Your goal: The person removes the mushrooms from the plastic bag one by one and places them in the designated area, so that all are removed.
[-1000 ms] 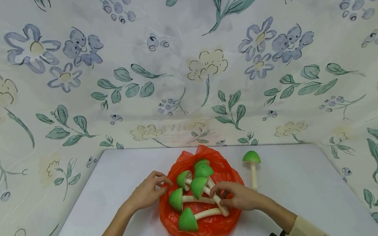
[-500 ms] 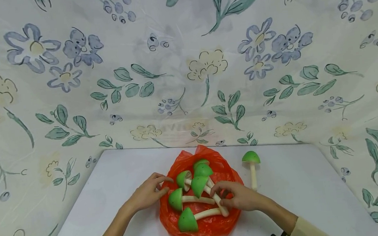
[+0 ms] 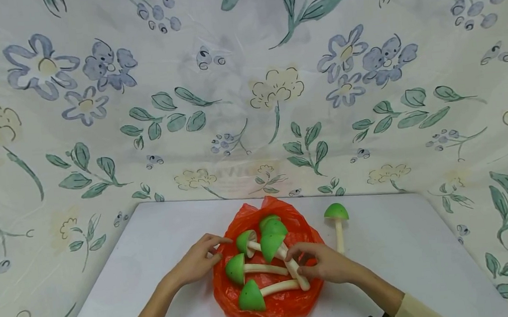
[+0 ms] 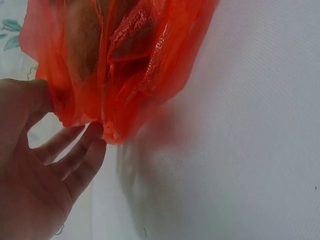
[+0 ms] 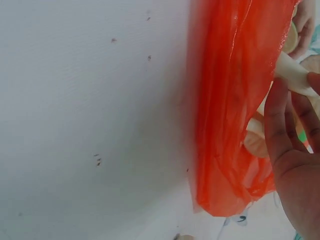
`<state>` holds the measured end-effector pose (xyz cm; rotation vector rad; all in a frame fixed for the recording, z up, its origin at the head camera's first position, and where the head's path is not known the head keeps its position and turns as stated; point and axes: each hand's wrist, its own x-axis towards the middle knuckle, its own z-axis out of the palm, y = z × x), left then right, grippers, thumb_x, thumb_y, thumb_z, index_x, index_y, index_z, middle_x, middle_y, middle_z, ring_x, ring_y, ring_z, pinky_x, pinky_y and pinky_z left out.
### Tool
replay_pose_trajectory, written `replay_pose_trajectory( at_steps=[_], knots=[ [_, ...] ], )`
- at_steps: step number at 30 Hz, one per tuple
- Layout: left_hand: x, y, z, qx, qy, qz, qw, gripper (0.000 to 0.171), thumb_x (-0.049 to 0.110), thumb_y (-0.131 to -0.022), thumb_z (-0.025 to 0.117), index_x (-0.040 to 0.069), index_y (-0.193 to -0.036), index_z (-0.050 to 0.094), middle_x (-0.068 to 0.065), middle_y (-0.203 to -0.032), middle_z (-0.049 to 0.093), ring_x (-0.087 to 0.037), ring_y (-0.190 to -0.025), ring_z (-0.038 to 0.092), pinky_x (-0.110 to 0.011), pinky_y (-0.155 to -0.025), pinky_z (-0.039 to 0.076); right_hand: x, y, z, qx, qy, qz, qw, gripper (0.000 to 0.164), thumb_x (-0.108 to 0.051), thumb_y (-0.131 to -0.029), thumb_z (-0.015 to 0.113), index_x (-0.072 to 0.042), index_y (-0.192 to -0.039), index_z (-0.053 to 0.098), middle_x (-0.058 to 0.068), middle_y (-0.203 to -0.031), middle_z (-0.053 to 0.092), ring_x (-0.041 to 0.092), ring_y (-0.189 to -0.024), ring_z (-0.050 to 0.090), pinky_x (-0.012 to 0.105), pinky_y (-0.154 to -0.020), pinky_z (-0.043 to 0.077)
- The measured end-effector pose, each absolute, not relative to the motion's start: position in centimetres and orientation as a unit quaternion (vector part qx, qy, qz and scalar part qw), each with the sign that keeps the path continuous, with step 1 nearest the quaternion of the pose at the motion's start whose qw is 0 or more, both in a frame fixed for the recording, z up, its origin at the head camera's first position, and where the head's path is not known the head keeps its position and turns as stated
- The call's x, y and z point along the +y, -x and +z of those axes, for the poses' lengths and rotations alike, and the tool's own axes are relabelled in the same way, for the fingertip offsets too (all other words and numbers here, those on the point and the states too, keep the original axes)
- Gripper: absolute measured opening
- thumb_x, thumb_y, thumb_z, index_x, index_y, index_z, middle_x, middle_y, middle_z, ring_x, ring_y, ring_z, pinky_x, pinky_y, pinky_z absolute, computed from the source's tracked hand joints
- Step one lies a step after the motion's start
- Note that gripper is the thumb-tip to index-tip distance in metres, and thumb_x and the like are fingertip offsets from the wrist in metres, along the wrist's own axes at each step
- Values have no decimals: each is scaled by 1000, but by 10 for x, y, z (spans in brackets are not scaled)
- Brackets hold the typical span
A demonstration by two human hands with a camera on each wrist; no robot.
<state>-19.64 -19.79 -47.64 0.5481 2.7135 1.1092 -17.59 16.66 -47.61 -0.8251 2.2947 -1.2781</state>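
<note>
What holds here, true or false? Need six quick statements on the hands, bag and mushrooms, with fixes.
1. The left hand touches the red bag. True.
2. The bag is tied closed. False: it is open, with mushrooms visible inside.
3. The right hand grips a mushroom by its stem. True.
4. Every mushroom is in the bag. False: a loose mushroom lies outside it on the white table.
5. The gripped mushroom is red on top. False: its cap is green.
6. The loose mushroom is to the right of the bag in the head view. True.
</note>
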Motion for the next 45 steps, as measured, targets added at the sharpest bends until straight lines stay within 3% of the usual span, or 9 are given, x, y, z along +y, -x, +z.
replay_pose_trajectory(
  at_steps=[12,28,40,45],
  knots=[
    [-197,200,-481,899,-194,384,84,38,0,-95,55,17,-125,70,-11,-123,54,-26,-108,56,-44,-89,52,184,173,-477,823,270,-467,178,29,-18,-95,64,-17,-124,62,-3,-113,64,22,-101,60,33,-83,53],
    [-196,201,-476,904,-182,379,82,38,-1,-94,55,17,-124,70,-10,-122,55,-28,-109,58,-48,-91,53,189,173,-470,822,261,-479,164,28,-14,-95,65,-19,-122,63,1,-120,62,23,-100,61,31,-84,53],
    [-196,202,-476,905,-182,375,79,38,0,-94,54,17,-124,70,-9,-122,56,-27,-109,58,-47,-92,53,195,175,-469,819,264,-488,143,30,-13,-95,66,-14,-125,62,1,-121,63,23,-100,61,34,-85,53],
    [-197,202,-475,905,-185,374,79,38,0,-94,54,17,-125,70,-10,-123,55,-27,-108,58,-47,-91,52,200,178,-472,819,260,-491,140,30,-10,-96,64,-11,-125,61,6,-125,63,24,-101,61,33,-84,54]
  ],
)
